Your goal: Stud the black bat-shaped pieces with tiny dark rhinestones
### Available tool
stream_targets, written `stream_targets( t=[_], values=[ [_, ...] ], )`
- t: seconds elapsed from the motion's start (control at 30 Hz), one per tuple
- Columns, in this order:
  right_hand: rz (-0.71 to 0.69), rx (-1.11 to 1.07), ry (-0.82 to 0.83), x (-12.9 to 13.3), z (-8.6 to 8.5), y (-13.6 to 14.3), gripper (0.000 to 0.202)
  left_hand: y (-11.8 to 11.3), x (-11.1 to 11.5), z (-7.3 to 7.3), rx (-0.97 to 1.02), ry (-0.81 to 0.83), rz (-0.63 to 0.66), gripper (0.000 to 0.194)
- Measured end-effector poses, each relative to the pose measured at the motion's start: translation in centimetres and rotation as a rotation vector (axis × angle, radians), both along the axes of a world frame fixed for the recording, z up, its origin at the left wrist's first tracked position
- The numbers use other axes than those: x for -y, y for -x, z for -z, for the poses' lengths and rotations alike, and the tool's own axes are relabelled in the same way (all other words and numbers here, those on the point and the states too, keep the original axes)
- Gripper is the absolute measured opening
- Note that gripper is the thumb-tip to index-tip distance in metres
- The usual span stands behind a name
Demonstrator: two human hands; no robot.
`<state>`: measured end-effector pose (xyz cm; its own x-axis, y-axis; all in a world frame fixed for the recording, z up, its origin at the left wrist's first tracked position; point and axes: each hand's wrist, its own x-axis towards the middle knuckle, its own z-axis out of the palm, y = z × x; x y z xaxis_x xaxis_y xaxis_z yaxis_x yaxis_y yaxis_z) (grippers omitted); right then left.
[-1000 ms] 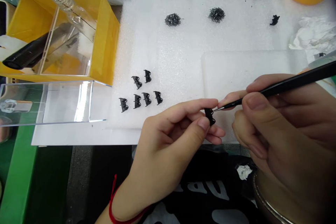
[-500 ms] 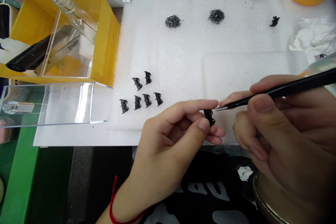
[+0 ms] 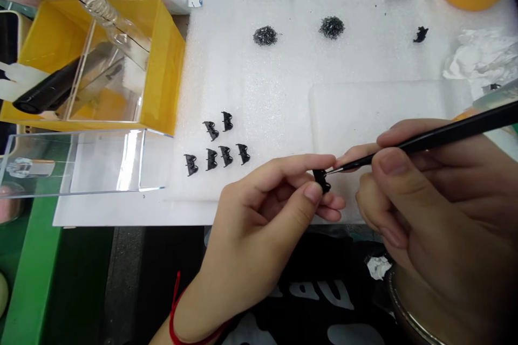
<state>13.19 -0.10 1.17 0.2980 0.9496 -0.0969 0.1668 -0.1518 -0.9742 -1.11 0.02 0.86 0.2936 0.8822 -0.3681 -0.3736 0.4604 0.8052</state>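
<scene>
White foam mat (image 3: 283, 91) under fingers (image 3: 311, 193) pinching black clip (image 3: 322, 179).

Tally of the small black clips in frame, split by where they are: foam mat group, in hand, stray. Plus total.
Grouped on the foam mat, left of the hands: 6 black clips
Pinched in the left hand, tweezers from the right hand at it: 1 held clip
Far right of the mat: 1 stray clip
Total: 8

A white foam sheet (image 3: 283, 81) covered the bench, a yellow bin (image 3: 162, 59) stood at its left, and a green edge (image 3: 28, 275) ran below.
</scene>
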Motion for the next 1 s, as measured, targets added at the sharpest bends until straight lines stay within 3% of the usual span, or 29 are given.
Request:
stream_targets(
  t=[0.17, 0.4, 0.8, 1.0],
  values=[
    [0.024, 0.083, -0.025, 0.26, -0.36, 0.24, 0.011, -0.11, -0.02, -0.03, -0.014, 0.009, -0.027, 0.018],
    [0.013, -0.006, -0.053, 0.35, -0.19, -0.32, 0.016, -0.01, -0.25, -0.38, 0.010, 0.083, -0.008, 0.017],
    [-0.048, 0.006, 0.002, 0.37, -0.08, -0.37, 0.014, 0.08, -0.47, -0.32, 0.042, 0.110, -0.006, 0.015],
    [-0.009, 0.035, -0.015, 0.25, -0.06, -0.24, 0.016, 0.11, -0.38, -0.36, 0.031, 0.113, 0.002, 0.016]
  ],
)
